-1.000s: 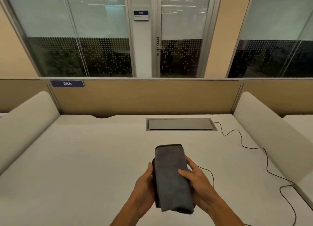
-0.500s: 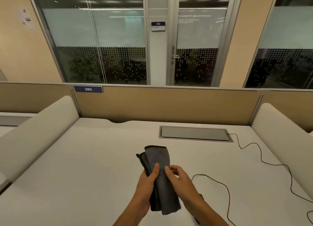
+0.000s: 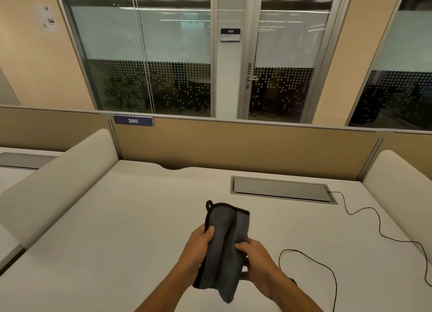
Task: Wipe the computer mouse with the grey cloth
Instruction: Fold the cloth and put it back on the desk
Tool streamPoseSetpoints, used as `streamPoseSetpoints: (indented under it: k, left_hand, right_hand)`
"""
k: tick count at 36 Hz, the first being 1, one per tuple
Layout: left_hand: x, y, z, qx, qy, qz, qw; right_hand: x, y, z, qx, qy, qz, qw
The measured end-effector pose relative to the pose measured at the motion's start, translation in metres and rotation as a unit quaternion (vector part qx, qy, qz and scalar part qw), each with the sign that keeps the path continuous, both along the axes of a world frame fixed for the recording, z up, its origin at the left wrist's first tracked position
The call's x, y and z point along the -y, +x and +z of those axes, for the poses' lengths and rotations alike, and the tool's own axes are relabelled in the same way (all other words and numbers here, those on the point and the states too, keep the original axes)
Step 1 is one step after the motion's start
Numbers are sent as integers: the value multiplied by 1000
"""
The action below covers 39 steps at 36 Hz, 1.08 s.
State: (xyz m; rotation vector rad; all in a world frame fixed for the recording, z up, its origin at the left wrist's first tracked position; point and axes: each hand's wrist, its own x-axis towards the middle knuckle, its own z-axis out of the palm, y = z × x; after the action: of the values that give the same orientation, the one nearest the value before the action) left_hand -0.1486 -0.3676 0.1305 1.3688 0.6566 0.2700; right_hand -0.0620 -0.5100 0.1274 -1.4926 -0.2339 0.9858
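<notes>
A folded grey cloth (image 3: pixel 223 246) with a dark edge and a small loop is held upright over the white desk (image 3: pixel 117 241). My left hand (image 3: pixel 197 249) grips its left side, thumb on the front. My right hand (image 3: pixel 257 261) pinches its right side. A small dark shape (image 3: pixel 293 281) peeks out beside my right wrist at the end of a black cable (image 3: pixel 311 256). It looks like the computer mouse, mostly hidden by my forearm.
The black cable runs from a grey cable hatch (image 3: pixel 280 190) at the back right and loops across the right side of the desk. Padded dividers (image 3: pixel 58 178) stand on both sides, and a tan partition (image 3: pixel 233 145) closes the back.
The view has shifted left and up. The cloth went from flat across both hands to bunched and upright, with my fingers regripping its sides.
</notes>
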Motion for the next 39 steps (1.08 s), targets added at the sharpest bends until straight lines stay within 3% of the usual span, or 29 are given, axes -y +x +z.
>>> streamPoseSetpoints:
  k: [8,16,25,29,35,39]
  left_hand:
    - [-46,6,4,-45,-21,27,998]
    - [-87,10,-5,-77,-96,45,991]
    - [-121,20,-22,-78,-193,-53,977]
    - [-132,31,-36,-81,-230,-48,969]
    - [-144,54,-54,-58,-202,-23,977]
    - [-142,70,-61,-85,-108,-21,990]
  right_hand:
    - [-15,28,-5,-41,8,-77,996]
    - [-38,52,-6,-30,-31,-62,997]
    - [-68,71,-5,-50,-25,-85,995]
    - [-77,82,-2,-50,-13,-93,994]
    - [-91,97,5,-33,-3,-100,994]
    - [-103,102,10,-5,-22,-109,994]
